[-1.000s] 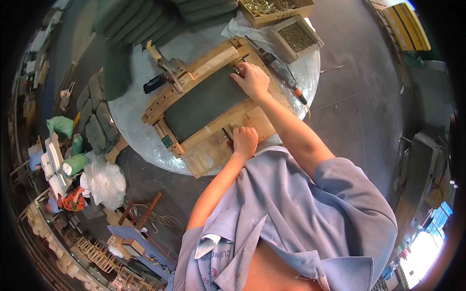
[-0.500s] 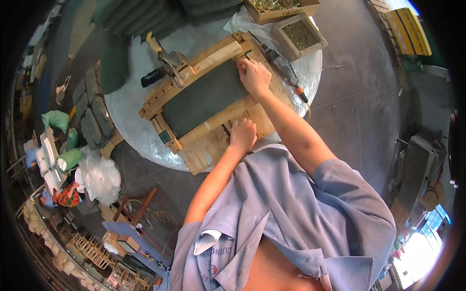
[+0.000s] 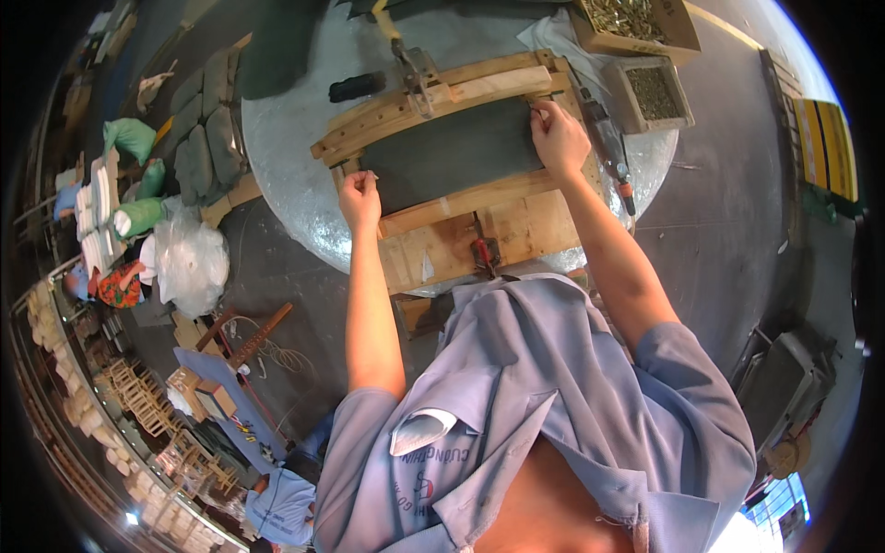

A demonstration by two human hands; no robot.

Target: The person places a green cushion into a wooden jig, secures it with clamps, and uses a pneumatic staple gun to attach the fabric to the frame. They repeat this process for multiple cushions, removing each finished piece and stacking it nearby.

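Note:
A dark green panel (image 3: pixel 452 152) lies within a wooden jig (image 3: pixel 433 217) on a round, plastic-wrapped table. My left hand (image 3: pixel 360 203) is closed in a pinch at the panel's left end, by the jig's end piece. At the opposite end, my right hand (image 3: pixel 560 143) also pinches, close to the upper right corner. Whatever lies between the fingertips of either hand is too small to make out. A metal toggle clamp (image 3: pixel 415 81) is fixed on the jig's far rail, and a red clamp (image 3: pixel 483 251) on its near board.
Right of the jig lies a power screwdriver (image 3: pixel 606 129). A tray of small fasteners (image 3: pixel 653 96) and a cardboard box of metal pieces (image 3: pixel 636 26) stand beyond it. A black object (image 3: pixel 357 87) rests at the far left of the table (image 3: pixel 286 184). Dark cushions (image 3: pixel 212 138) are piled beyond on the left.
My left hand has moved from the near board to the panel's left end, uncovering the red clamp. My right hand stays at the right end. The view has shifted, so the jig appears more level.

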